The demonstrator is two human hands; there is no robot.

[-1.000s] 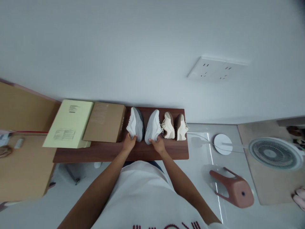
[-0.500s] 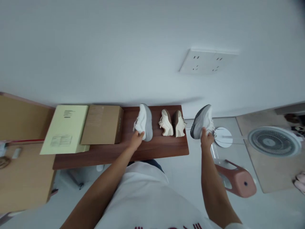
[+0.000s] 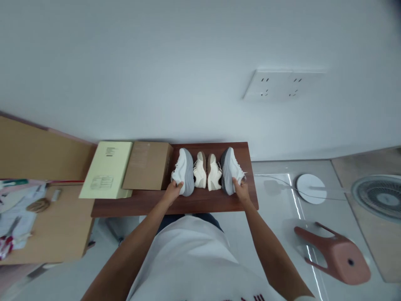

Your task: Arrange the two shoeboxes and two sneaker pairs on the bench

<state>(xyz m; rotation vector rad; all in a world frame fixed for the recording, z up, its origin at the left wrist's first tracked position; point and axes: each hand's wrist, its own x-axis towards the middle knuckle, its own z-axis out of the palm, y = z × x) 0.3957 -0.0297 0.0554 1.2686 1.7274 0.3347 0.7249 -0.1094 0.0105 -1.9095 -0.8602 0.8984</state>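
My left hand [image 3: 173,191] is closed on a white sneaker with a grey sole [image 3: 181,169], tipped on its side on the brown wooden bench top [image 3: 138,207]. On the right, my right hand [image 3: 241,191] grips the matching white sneaker [image 3: 232,167], its grey sole turned inward. Between them lie two smaller cream shoes with brown soles, the left one [image 3: 199,170] and the right one [image 3: 214,173], soles facing each other. The left sneaker sits close beside the brown cardboard box [image 3: 147,165].
A pale green box [image 3: 108,167] stands left of the cardboard box. Further left, a cardboard-coloured surface [image 3: 62,225] bears papers and a roll of tape [image 3: 38,205]. To the right are a pink stool [image 3: 340,255], a fan [image 3: 380,196] and its round white base [image 3: 311,188].
My right hand has brought its sneaker left from beyond the bench's end onto the top. The cream shoes now sit closer to the left sneaker. The view has shifted.
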